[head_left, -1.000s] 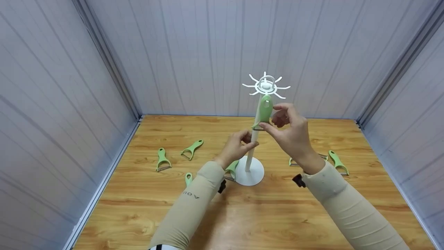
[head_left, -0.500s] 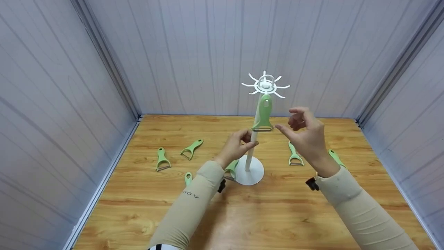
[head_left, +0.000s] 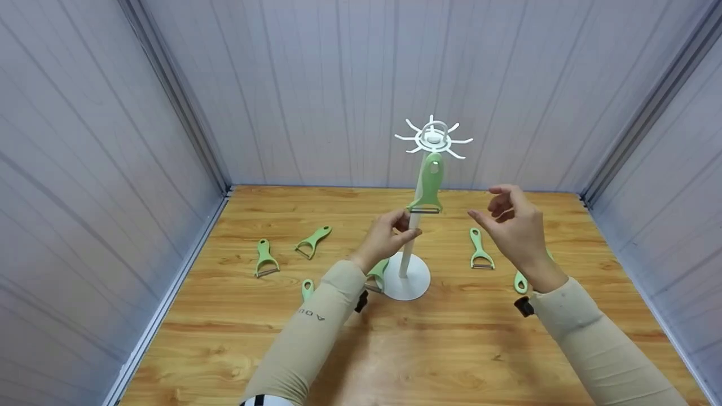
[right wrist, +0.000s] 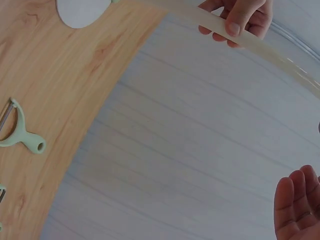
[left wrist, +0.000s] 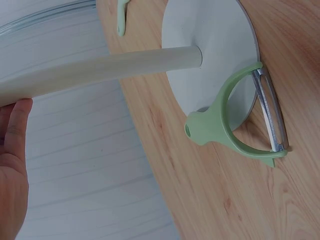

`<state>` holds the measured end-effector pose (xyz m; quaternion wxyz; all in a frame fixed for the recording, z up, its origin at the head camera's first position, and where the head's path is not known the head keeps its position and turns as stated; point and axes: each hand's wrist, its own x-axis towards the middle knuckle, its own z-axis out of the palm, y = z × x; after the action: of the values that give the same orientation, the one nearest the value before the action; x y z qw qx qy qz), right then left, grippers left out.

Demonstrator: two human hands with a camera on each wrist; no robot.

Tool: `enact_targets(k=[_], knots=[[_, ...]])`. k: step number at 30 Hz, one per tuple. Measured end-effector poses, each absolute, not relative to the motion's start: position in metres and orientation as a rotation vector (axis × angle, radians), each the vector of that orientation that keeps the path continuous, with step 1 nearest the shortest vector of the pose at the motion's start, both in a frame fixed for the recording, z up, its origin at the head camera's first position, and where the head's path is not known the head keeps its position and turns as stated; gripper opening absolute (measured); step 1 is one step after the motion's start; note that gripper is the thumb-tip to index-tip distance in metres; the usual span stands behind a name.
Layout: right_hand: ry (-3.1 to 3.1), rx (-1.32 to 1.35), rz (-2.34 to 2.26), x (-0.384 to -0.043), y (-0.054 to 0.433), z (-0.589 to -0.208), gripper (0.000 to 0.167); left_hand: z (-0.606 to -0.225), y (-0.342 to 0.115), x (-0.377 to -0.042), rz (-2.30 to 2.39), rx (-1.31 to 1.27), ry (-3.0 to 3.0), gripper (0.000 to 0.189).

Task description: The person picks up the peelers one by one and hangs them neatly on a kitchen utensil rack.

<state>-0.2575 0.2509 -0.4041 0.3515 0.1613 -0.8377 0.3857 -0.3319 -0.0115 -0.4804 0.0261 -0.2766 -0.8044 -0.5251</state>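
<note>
A white stand with a round base (head_left: 414,285) and a ring of hooks (head_left: 433,139) on top stands mid-table. My left hand (head_left: 385,237) grips its pole (left wrist: 125,65), fingers behind and thumb in front. From a front hook hangs a green peeler (head_left: 432,181), handle up and blade down, in front of the pole. My right hand (head_left: 516,223) is in the air to the right of that peeler, apart from it, holding nothing, with its fingers loosely bent. Another green peeler (left wrist: 215,122) lies partly over the edge of the base.
More green peelers lie on the wooden table: a peeler (head_left: 264,259) and a second peeler (head_left: 313,241) at left, another (head_left: 307,290) partly behind my left sleeve. At right lies a peeler (head_left: 477,248); others are partly behind my right wrist. Pale panel walls enclose the table's back and sides.
My right hand has let go of the peeler, which now hangs from the hook, and has moved right and slightly down. My left hand has stayed on the pole.
</note>
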Motion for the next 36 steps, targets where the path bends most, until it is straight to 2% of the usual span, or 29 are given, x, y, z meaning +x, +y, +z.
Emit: enact_targets(k=[27,36], knots=[[-2.420,0.143,0.983,-0.292,0.283,-0.459,0.046,-0.480,-0.011,-0.332,-1.661,-0.867,-2.494,0.019],[-2.499,0.090,1.006,-0.304,0.291,-0.474,0.050,-0.479,-0.012,-0.331,-1.670,-0.879,-2.474,0.015]])
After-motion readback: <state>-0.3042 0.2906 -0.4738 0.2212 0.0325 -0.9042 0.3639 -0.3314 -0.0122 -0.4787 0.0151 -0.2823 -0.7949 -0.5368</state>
